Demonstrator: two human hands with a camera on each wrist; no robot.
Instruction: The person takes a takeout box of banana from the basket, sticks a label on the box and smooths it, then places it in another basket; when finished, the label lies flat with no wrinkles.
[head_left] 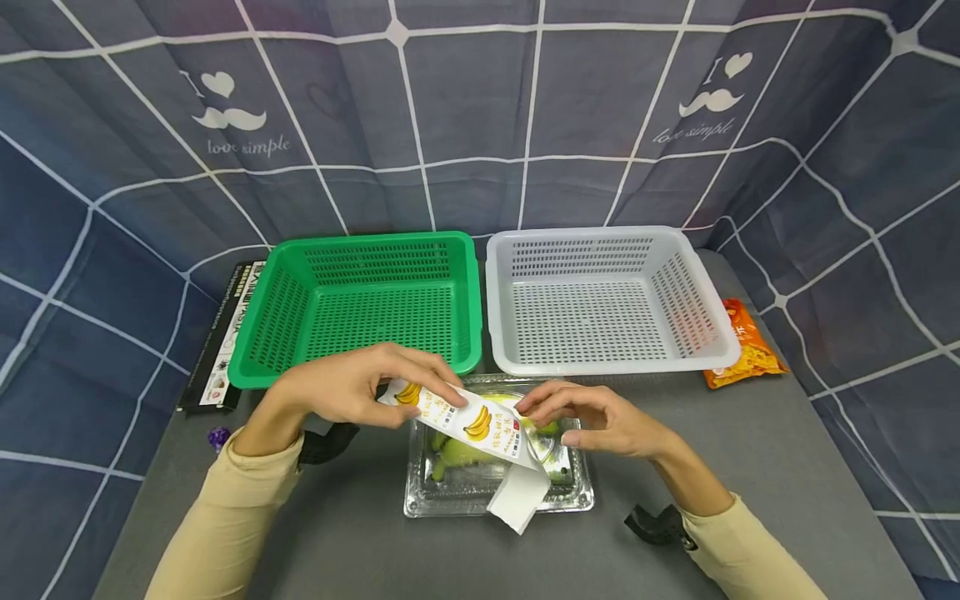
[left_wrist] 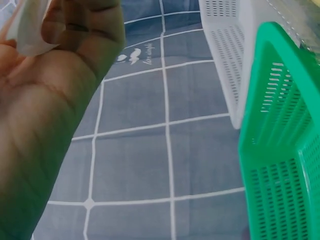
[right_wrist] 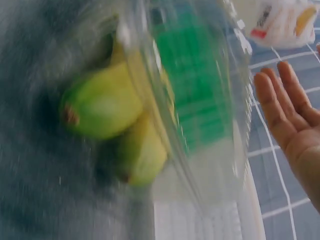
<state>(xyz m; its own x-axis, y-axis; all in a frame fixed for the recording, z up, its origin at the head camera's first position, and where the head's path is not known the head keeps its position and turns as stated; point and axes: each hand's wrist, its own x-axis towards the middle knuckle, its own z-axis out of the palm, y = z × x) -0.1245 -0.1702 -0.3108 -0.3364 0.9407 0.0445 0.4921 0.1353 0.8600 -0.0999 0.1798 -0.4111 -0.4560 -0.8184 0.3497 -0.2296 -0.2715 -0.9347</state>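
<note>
My left hand (head_left: pixel 360 387) holds a white paper sleeve printed with bananas (head_left: pixel 480 422) by its left end, between thumb and fingers. The sleeve's plain tail hangs down at the lower right. Below it a clear plastic container (head_left: pixel 450 505) stands on the table, with greenish-yellow bananas (head_left: pixel 457 454) inside. My right hand (head_left: pixel 600 417) hovers over the container's right side beside the sleeve. In the right wrist view the right hand (right_wrist: pixel 295 117) has extended fingers and nothing in it, apart from the sleeve (right_wrist: pixel 280 22). The left wrist view shows only part of the sleeve (left_wrist: pixel 32 30).
Behind the container stand a green basket (head_left: pixel 468 333) and a white basket (head_left: pixel 600 367). An orange snack packet (head_left: pixel 750 350) lies right of the white one. A black-and-white box (head_left: pixel 221 358) and a small purple item (head_left: pixel 218 437) lie at the left.
</note>
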